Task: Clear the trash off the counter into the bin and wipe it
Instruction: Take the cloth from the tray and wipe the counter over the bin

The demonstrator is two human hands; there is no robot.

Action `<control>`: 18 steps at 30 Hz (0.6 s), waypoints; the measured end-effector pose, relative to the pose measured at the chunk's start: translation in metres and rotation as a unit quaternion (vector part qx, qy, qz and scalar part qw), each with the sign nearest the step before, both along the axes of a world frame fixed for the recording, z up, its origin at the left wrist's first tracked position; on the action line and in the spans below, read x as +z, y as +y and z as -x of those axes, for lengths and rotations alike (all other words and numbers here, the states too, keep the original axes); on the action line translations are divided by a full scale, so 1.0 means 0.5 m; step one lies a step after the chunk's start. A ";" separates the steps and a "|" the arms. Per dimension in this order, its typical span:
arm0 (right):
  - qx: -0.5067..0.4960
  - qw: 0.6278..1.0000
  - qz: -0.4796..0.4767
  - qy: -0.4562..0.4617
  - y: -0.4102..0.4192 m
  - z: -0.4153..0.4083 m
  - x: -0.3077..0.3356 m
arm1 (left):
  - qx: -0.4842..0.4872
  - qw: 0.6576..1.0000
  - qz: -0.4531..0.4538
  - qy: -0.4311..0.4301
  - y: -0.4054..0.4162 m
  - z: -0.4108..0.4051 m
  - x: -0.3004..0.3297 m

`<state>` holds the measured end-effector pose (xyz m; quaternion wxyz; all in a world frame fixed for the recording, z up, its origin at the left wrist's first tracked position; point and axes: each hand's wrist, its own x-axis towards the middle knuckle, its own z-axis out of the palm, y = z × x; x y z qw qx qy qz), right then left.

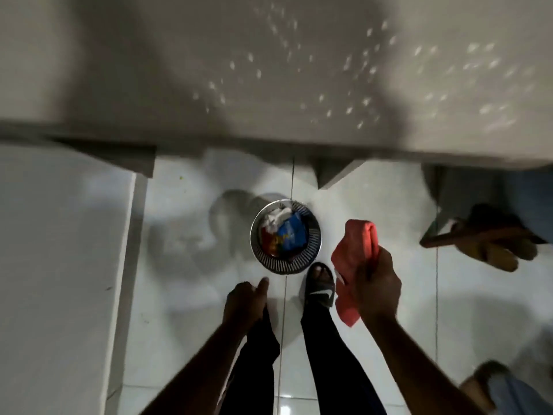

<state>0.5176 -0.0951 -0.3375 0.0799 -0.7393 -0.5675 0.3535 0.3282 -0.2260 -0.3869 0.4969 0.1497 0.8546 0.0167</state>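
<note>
A round metal bin [311, 253] stands on the white tiled floor below the counter edge, holding crumpled blue, red and white trash [284, 230]. My right hand [375, 284] is to the right of the bin and grips a red cloth [354, 250] that hangs down from it. My left hand [244, 302] hangs lower left of the bin, fingers loosely curled, thumb out, holding nothing. The pale counter top [269, 70] fills the upper part of the view and looks bare, with specks of light on it.
My sandalled foot [321, 283] stands just in front of the bin. A white cabinet or appliance [59, 265] is on the left. Another person's feet in sandals [490, 238] stand at the right, and more of a foot [484, 381] shows at the bottom right.
</note>
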 end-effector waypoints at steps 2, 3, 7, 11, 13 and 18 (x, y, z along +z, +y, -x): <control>0.027 0.999 0.028 -0.024 0.002 0.015 -0.081 | 0.105 0.990 0.053 -0.075 0.005 0.013 -0.081; 0.033 0.998 0.046 -0.030 -0.001 0.010 -0.161 | 0.136 0.985 0.054 -0.095 0.008 -0.001 -0.156; 0.040 0.995 0.089 -0.020 0.024 0.026 -0.274 | 0.260 0.960 -0.009 -0.106 0.071 -0.010 -0.246; 0.075 0.987 0.138 0.021 0.036 0.057 -0.285 | 0.378 0.909 -0.042 -0.172 0.101 -0.006 -0.240; 0.072 0.988 0.133 0.020 0.039 0.064 -0.279 | 0.391 0.903 -0.050 -0.170 0.107 -0.010 -0.217; 0.083 0.995 0.060 0.019 0.067 0.069 -0.109 | 0.410 0.890 -0.064 -0.190 0.133 -0.009 -0.006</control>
